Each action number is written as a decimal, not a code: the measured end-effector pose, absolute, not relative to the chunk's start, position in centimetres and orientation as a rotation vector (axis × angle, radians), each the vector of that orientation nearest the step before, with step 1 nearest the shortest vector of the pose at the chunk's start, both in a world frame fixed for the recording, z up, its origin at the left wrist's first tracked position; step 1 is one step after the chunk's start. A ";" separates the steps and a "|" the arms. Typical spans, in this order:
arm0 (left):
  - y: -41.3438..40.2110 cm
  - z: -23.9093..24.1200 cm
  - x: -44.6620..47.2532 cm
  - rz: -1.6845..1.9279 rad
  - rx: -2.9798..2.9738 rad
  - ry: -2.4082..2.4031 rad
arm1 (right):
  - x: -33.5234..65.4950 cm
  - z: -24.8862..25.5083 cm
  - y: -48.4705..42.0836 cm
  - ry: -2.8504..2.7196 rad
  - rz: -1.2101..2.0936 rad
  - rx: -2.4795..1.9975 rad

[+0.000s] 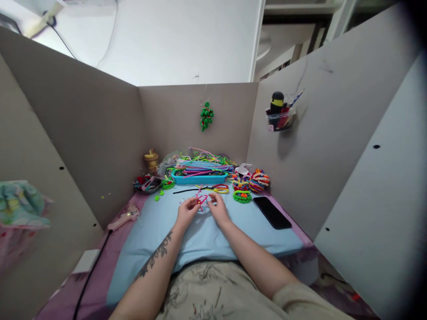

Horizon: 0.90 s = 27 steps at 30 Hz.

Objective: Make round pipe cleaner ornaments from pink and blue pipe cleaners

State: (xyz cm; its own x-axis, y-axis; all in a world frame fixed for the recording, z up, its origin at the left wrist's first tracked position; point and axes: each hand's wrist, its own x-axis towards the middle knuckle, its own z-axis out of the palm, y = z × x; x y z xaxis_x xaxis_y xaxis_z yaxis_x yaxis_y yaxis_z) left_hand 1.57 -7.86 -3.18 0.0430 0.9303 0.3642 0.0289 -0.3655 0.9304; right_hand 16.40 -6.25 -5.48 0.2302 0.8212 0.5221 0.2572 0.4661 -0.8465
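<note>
My left hand [187, 210] and my right hand [217, 207] meet over the light blue mat [200, 235]. Both pinch a small pink pipe-cleaner shape [202, 198] between their fingertips, held just above the mat. Loose ends of the pink wire stick up between the hands. A black pipe cleaner [187, 190] and a yellow and red bundle [218, 188] lie on the mat just beyond my fingers.
A blue tray [199, 178] heaped with coloured pipe cleaners stands at the back. Finished colourful rings [251, 183] lie right of it, a black phone [271, 212] at the right edge. A glue gun [124, 217] lies left, with a small dish [148, 184]. Cardboard walls enclose the desk.
</note>
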 end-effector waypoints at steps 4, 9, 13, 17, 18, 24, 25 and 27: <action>-8.1 -3.1 1.5 1.374 1.526 0.969 | 16.5 -5.1 -6.1 -1.370 0.460 -1.074; -8.3 -2.9 1.6 1.341 1.534 0.971 | 16.5 -4.8 -6.2 -1.396 0.428 -1.077; -8.3 -2.9 1.6 1.336 1.526 0.968 | 16.5 -5.0 -6.3 -1.435 0.369 -1.068; -8.1 -3.0 1.5 1.371 1.493 0.992 | 16.6 -5.2 -6.2 -1.444 0.285 -1.118; -8.0 -3.0 1.5 1.380 1.488 1.001 | 16.6 -5.2 -6.2 -1.449 0.262 -1.128; -7.8 -3.2 1.4 1.403 1.480 1.018 | 16.8 -5.3 -5.6 -1.416 0.199 -1.170; -7.8 -3.2 1.4 1.407 1.479 1.022 | 16.8 -5.3 -5.5 -1.401 0.198 -1.168; -7.8 -3.2 1.3 1.424 1.481 1.028 | 16.8 -5.3 -5.4 -1.369 0.198 -1.138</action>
